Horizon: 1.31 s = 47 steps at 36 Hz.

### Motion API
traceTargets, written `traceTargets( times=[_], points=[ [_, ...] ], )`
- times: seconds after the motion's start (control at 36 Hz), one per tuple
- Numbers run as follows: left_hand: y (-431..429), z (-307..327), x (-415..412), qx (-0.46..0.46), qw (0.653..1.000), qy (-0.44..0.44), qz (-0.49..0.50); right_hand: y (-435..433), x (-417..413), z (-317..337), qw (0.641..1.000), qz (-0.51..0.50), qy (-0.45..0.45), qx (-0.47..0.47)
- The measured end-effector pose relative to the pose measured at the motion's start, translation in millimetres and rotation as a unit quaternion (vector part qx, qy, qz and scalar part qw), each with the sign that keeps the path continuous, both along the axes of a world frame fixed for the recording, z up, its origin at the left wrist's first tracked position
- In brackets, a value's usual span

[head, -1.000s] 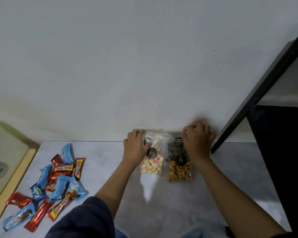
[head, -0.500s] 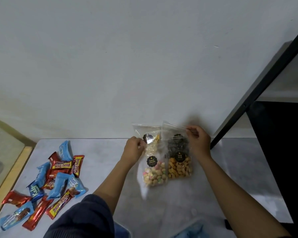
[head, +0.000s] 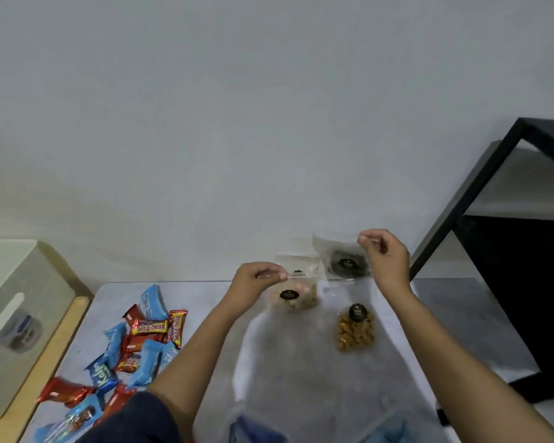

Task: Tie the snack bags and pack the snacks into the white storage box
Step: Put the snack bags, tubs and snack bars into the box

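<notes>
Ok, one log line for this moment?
left hand: pinches pale-candy bag | right hand: pinches dark-snack bag, raised | nut bag, bars: on table

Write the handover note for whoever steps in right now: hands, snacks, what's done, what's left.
Hands: the left hand pinches the top of the bag of pale snacks. The right hand pinches the top of the bag of dark snacks, raised in front of the wall.
Things: the bag of nuts lies on the table, the wrapped bars are piled at its left, and the white box stands further left.
Done: no bag visibly tied; bags and bars all outside the box.
Left: tie the bags, pack everything.
</notes>
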<state>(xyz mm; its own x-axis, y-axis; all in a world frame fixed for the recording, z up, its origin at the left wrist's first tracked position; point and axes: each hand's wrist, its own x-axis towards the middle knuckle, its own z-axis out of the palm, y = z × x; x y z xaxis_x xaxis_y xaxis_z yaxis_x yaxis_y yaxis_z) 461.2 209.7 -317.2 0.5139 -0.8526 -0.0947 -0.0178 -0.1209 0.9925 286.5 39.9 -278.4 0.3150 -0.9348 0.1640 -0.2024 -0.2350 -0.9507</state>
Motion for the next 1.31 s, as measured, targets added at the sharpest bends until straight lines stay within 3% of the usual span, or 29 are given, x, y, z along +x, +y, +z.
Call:
traceTargets(
  times=[0.14, 0.39, 0.56, 0.75, 0.86, 1.0, 1.11, 1.31],
  points=[
    [53, 37, 38, -0.057, 0.998, -0.031, 0.013, 59, 36, 38, 0.998, -0.032, -0.041, -0.04],
    [208, 100, 147, -0.169, 0.983, -0.05, 0.059, 226, 157, 94, 0.976, -0.049, -0.208, -0.047],
    [324, 125, 231, -0.175, 0.975, -0.084, 0.107, 331, 256, 118, 0.963, 0.061, -0.26, 0.03],
    [428, 126, 302, -0.145, 0.97, -0.112, 0.161, 421, 355, 128, 0.944, 0.199, -0.251, 0.075],
    [466, 105, 327, -0.096, 0.968, -0.128, 0.193, 451, 397, 108, 0.942, 0.261, -0.194, 0.08],
    [483, 69, 346, -0.016, 0.97, -0.134, 0.204, 454, 425, 63, 0.949, 0.314, -0.021, 0.008],
    [468, 49, 354, 0.035, 0.977, -0.122, 0.174, 439, 426, 30, 0.94, 0.317, 0.107, -0.063],
    [418, 23, 354, 0.059, 0.975, -0.13, 0.17, 404, 427, -3, 0.925, 0.283, 0.197, -0.16]
  ],
)
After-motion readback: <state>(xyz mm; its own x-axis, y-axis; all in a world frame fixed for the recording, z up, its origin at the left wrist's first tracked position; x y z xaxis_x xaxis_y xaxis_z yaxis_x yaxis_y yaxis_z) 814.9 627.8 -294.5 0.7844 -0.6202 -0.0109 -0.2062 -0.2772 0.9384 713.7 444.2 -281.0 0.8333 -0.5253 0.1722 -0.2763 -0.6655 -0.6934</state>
